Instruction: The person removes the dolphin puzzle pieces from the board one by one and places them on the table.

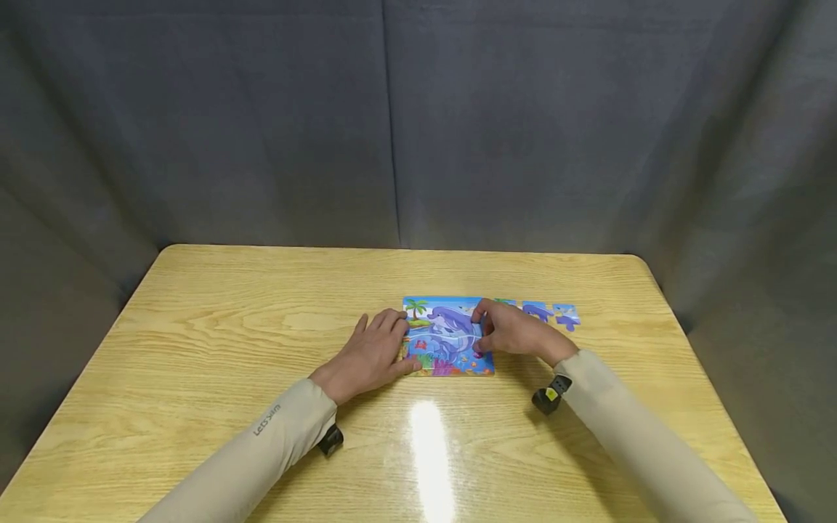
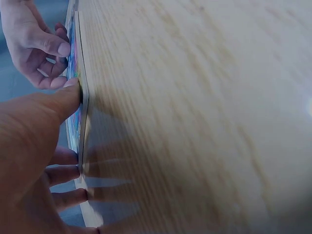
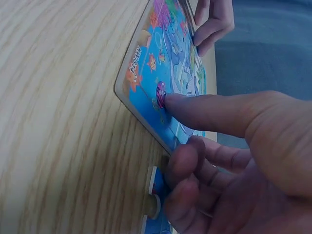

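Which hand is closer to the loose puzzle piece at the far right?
Right. The right hand is at the right side of the puzzle, left of the loose piece; the left hand is farther off, at the puzzle's left edge.

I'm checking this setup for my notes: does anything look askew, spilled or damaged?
Nothing stands out. The flat rectangular blue puzzle board with dolphins shows no visible damage, and no spill shows on the pale wood-grain table. The small blue-and-purple jigsaw pieces lie loose beside the board, ordinary for a puzzle.
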`<state>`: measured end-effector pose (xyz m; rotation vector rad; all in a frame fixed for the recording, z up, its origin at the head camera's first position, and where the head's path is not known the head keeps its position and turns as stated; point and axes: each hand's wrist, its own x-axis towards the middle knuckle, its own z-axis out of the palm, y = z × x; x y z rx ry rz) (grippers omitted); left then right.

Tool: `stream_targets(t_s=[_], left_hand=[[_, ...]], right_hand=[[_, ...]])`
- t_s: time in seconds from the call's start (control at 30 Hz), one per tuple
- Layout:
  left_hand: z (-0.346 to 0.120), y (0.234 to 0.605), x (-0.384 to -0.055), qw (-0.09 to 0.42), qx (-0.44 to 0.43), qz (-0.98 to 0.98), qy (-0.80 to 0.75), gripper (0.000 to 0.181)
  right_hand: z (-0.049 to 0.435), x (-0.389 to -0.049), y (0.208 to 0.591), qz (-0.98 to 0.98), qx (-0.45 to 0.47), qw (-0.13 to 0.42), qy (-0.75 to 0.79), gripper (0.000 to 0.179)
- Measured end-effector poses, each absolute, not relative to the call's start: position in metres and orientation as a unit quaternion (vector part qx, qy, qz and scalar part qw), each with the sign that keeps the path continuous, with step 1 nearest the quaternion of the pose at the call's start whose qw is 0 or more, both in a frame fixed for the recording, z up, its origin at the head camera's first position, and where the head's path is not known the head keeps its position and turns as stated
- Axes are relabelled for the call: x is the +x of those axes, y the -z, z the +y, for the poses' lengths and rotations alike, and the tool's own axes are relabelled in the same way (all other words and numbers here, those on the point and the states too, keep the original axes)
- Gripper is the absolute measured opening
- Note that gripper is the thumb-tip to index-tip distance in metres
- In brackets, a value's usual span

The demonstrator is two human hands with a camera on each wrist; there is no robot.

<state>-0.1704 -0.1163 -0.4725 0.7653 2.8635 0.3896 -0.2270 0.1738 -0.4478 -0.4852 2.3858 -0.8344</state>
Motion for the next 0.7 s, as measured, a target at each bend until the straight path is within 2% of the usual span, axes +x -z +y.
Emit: stream_targets(t_s=[0.2,0.47,0.6,0.7], left_hand=[[-0.1169,0.4702,-0.1690,0.072,0.258,0.953,-0.140,0.057],[-0.1163,0.4718,-0.1703,0.074,0.259,0.953,-0.138,0.059],[-0.1164,0.4730,-0.1706,0.078,0.256,0.954,-0.138,0.062],[-0.1164,0.4738,-0.1706,0.077,0.254,0.954,-0.139,0.063]], right_hand=[[0.1733,-0.2277,0.4489,0.888,-0.182,0.270,0.326,0.038],[0.1715,-0.2230,0.4504,0.909,-0.189,0.211,0.307,0.033],[0.1724,-0.2210,0.4514,0.897,-0.191,0.221,0.332,0.031],[0.1731,-0.2211,0.4528,0.891,-0.206,0.233,0.330,0.022]])
